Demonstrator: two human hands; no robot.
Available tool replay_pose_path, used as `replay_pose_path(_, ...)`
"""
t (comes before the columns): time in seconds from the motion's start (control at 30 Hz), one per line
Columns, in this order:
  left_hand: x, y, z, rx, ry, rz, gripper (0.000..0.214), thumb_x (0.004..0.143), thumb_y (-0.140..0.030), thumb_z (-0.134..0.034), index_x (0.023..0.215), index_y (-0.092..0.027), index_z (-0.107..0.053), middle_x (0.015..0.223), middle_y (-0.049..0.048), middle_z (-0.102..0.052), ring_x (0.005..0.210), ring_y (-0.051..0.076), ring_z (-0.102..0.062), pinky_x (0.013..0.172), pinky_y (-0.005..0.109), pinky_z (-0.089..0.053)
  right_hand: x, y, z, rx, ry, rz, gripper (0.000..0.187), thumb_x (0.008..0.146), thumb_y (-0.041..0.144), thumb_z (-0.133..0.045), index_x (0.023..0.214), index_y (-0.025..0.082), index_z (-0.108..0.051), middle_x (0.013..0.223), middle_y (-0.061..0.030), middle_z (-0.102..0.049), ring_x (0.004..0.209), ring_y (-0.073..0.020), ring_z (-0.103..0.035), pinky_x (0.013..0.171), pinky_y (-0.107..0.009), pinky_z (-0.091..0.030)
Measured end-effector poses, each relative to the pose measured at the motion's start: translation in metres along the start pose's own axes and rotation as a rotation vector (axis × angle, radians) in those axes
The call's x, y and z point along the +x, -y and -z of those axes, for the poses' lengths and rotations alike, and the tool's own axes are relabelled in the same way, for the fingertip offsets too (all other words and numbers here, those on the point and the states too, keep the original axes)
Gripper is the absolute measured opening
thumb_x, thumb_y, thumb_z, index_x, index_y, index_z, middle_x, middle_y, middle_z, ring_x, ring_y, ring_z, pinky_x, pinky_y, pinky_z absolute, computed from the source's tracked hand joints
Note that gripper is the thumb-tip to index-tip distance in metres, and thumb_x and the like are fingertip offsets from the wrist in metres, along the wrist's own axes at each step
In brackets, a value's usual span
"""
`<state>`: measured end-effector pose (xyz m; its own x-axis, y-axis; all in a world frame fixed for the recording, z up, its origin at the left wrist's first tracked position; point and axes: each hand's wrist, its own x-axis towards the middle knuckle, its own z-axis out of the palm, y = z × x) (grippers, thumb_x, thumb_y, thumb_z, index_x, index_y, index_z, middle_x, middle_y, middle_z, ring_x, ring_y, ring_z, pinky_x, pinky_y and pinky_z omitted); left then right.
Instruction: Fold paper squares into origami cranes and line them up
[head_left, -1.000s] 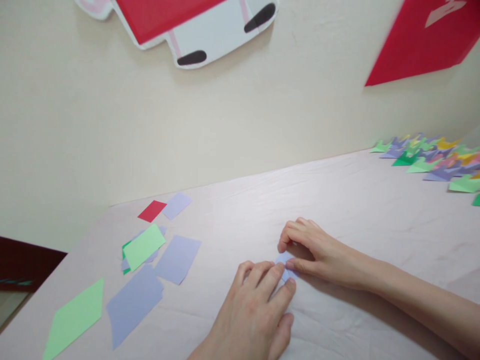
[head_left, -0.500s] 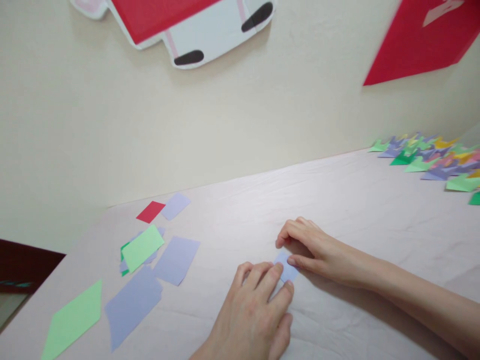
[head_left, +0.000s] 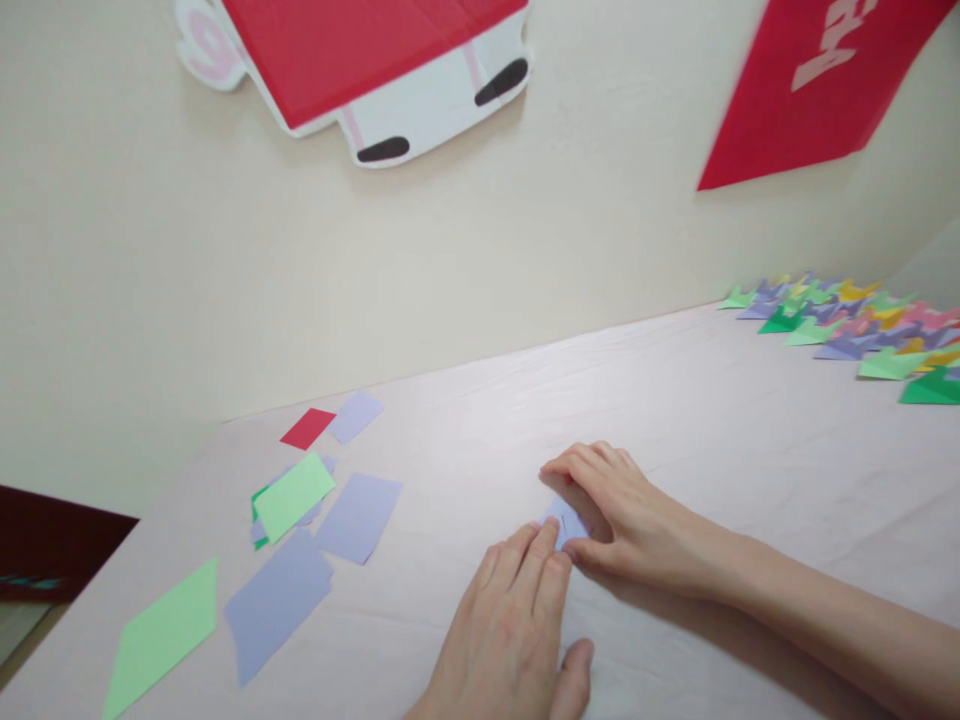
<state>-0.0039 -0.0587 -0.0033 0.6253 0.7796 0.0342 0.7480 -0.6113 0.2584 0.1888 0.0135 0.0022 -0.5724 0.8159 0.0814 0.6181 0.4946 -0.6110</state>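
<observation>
A small folded lilac paper [head_left: 564, 522] lies on the pale table [head_left: 712, 430], mostly hidden between my two hands. My left hand [head_left: 510, 630] rests palm down with its fingertips pressing the near edge of that paper. My right hand [head_left: 622, 515] comes in from the right, fingers curled over the paper's far side and thumb pressed against it. Only a small corner of the paper shows between the fingers.
Flat paper sheets lie at the left: lilac ones [head_left: 356, 515], light green ones [head_left: 292, 497] and a red one [head_left: 307, 428]. A heap of folded coloured paper pieces [head_left: 855, 325] sits at the far right by the wall. Red and white decorations [head_left: 375, 70] hang above.
Both hands have closed in on the lilac paper, covering more of it. The camera has tipped slightly, shifting the scene down and left.
</observation>
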Motion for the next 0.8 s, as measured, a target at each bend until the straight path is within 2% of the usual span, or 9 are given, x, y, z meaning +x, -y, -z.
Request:
replay_pose_path(0.13, -0.001, -0.006, -0.002, 0.041, 0.015, 0.038, 0.057, 0.08, -0.023, -0.057, 0.133, -0.007, -0.044, 0.143, 0.0194, -0.047, 0.125, 0.034, -0.048, 0.102, 0.049, -0.044, -0.012, 0.007, -0.008, -0.024, 0.002, -0.001, 0.069, 0.064, 0.024, -0.073, 0.128, 0.014, -0.048, 0.125, -0.0135, -0.05, 0.116, -0.0313, -0.041, 0.099, -0.047, -0.036)
replay_pose_path(0.2, 0.0, -0.008, -0.001, 0.056, 0.023, 0.065, 0.063, 0.082, -0.022, -0.057, 0.14, -0.007, -0.037, 0.14, 0.0201, -0.049, 0.122, 0.035, -0.05, 0.1, 0.051, -0.045, -0.017, 0.007, -0.009, -0.032, -0.03, -0.015, 0.074, 0.064, 0.02, -0.073, 0.132, 0.014, -0.044, 0.129, -0.0142, -0.048, 0.12, -0.0311, -0.039, 0.102, -0.047, -0.034)
replay_pose_path(0.3, 0.004, -0.005, 0.006, 0.045, 0.02, 0.095, 0.064, 0.083, -0.024, -0.058, 0.142, -0.011, -0.036, 0.139, 0.0195, -0.049, 0.12, 0.035, -0.05, 0.099, 0.054, -0.044, -0.02, 0.006, -0.006, -0.03, -0.09, -0.007, 0.054, 0.072, 0.014, -0.066, 0.123, 0.015, -0.05, 0.124, -0.0128, -0.052, 0.116, -0.0284, -0.042, 0.1, -0.046, -0.036)
replay_pose_path(0.37, 0.008, 0.001, 0.014, 0.023, -0.015, 0.061, 0.061, 0.084, -0.024, -0.059, 0.141, -0.013, -0.038, 0.144, 0.0175, -0.044, 0.128, 0.035, -0.042, 0.104, 0.054, -0.039, -0.02, 0.006, -0.004, -0.023, -0.094, 0.029, 0.037, 0.076, 0.01, -0.063, 0.112, 0.017, -0.056, 0.116, -0.0105, -0.055, 0.11, -0.0265, -0.045, 0.097, -0.044, -0.038)
replay_pose_path(0.43, 0.012, 0.008, 0.021, -0.015, -0.046, 0.014, 0.057, 0.085, -0.021, -0.058, 0.138, -0.017, -0.04, 0.147, 0.0131, -0.041, 0.133, 0.031, -0.036, 0.109, 0.05, -0.033, -0.018, 0.006, -0.002, -0.017, -0.089, 0.059, 0.029, 0.078, 0.005, -0.061, 0.103, 0.019, -0.06, 0.111, -0.0087, -0.057, 0.106, -0.0251, -0.047, 0.094, -0.042, -0.039)
replay_pose_path(0.57, 0.019, 0.019, 0.023, -0.128, -0.069, -0.026, 0.036, 0.087, -0.017, -0.059, 0.122, -0.022, -0.051, 0.13, 0.0058, -0.055, 0.12, 0.023, -0.047, 0.105, 0.043, -0.035, -0.016, 0.003, -0.001, 0.002, -0.109, 0.071, 0.024, 0.082, 0.001, -0.056, 0.097, 0.019, -0.062, 0.102, -0.007, -0.059, 0.099, -0.0232, -0.049, 0.088, -0.039, -0.041)
replay_pose_path(0.67, 0.021, 0.02, 0.016, -0.175, -0.125, 0.022, 0.026, 0.088, -0.015, -0.058, 0.114, -0.021, -0.055, 0.12, 0.0058, -0.057, 0.11, 0.023, -0.05, 0.095, 0.04, -0.04, -0.017, -0.001, -0.001, 0.034, -0.094, 0.08, 0.021, 0.086, 0.001, -0.052, 0.093, 0.018, -0.063, 0.095, -0.0056, -0.06, 0.093, -0.0217, -0.049, 0.083, -0.037, -0.042)
replay_pose_path(0.8, 0.024, 0.017, 0.01, -0.213, -0.155, 0.099, 0.022, 0.085, -0.015, -0.063, 0.106, -0.019, -0.055, 0.11, 0.0058, -0.057, 0.098, 0.024, -0.051, 0.086, 0.039, -0.043, -0.017, -0.005, -0.001, 0.057, -0.059, 0.087, 0.017, 0.087, 0.006, -0.057, 0.096, 0.019, -0.065, 0.094, -0.0054, -0.061, 0.092, -0.0215, -0.05, 0.082, -0.036, -0.042)
